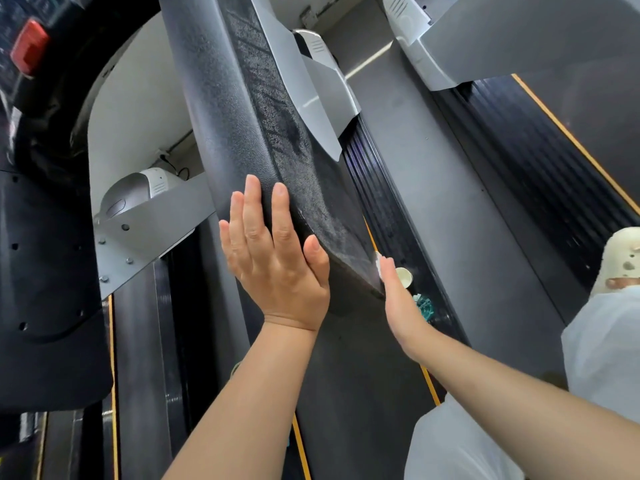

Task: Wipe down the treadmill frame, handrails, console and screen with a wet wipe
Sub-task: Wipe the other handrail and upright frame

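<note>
Black speckled handrail (242,109), white wipe (378,262), red button (29,46)

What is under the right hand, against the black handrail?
A sliver of white wet wipe shows at the right hand fingertips, against the handrail. The rest is covered.

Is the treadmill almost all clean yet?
Not yet, I think. The black handrail has damp wipe streaks, so part looks done. Now the left hand rests flat on it while the right hand presses a white wipe against its end. The frame and console still wait.
</note>
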`<state>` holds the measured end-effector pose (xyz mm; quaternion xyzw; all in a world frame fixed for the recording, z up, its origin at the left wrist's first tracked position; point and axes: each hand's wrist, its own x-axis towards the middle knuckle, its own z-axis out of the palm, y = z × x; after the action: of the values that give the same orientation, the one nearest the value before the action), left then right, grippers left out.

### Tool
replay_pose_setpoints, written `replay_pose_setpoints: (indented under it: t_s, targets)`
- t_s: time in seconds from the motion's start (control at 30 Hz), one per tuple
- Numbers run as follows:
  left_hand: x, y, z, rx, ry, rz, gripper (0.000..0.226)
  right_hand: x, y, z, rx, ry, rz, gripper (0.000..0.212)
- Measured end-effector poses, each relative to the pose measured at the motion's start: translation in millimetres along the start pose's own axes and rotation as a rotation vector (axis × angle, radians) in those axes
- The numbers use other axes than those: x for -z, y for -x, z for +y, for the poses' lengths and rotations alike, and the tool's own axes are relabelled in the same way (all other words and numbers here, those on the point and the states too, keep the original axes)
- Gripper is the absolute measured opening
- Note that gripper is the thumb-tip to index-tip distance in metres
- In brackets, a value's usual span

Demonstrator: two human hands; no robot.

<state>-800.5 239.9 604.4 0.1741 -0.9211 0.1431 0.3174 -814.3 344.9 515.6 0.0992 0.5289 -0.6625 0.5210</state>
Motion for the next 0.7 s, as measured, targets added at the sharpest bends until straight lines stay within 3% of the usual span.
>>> replay_pose_setpoints:
  t_s: [0.17,0.3,0.43,0.63,0.7]
  targets:
    - [-0.7,0.5,-0.6,0.002,-0.004,0.004,0.049,-16.3,41.8,15.4,0.177,0.054,-0.034,0.073]
    - [-1.0,1.0,-0.1,0.004,-0.001,0.001,0.049,-18.5,42.2,9.0,0.295,0.131,-0.063,0.059]
    - [-2.4,0.4,0.2,0.012,-0.013,0.0,0.049,-15.9,-7.5,-42.0,0.245,0.197,-0.091,0.053]
    - [-0.8,1.9,-0.5,0.005,-0.02,-0.015,0.047,-14.2,53.4,-11.5,0.569,0.308,-0.2,0.063]
    - [-0.4,0.7,0.3,0.019,-0.023,-0.018,0.048,-12.9,26.9,-30.9,0.486,0.359,-0.184,0.048]
